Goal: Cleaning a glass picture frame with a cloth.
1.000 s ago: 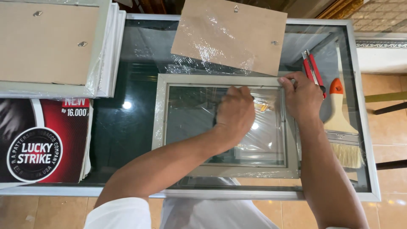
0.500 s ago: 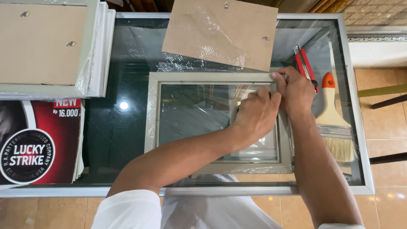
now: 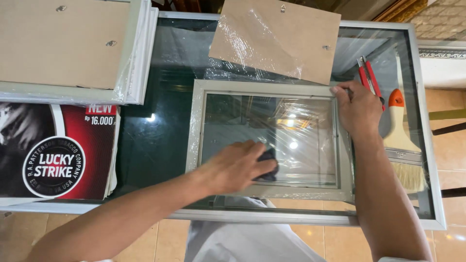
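Note:
A pale grey picture frame [image 3: 195, 127] lies flat on a glass-topped table [image 3: 160, 140], its glass pane [image 3: 301, 140] streaked with reflections. My left hand [image 3: 233, 167] presses a small dark cloth [image 3: 268, 165] onto the pane near the frame's lower middle. My right hand [image 3: 357, 109] grips the frame's upper right corner, fingers over the rim. A brown backing board [image 3: 276, 39] wrapped in clear film rests just beyond the frame's top edge.
A paintbrush with an orange and cream handle [image 3: 402, 140] and red-handled pliers [image 3: 370, 77] lie right of the frame. A stack of wrapped frames [image 3: 73, 48] sits at top left. A red and black printed poster [image 3: 58, 150] lies at left under them. Tiled floor shows below the table edge.
My left hand has slid with the cloth from the pane's upper right down to its lower middle. My right hand stays at the upper right corner.

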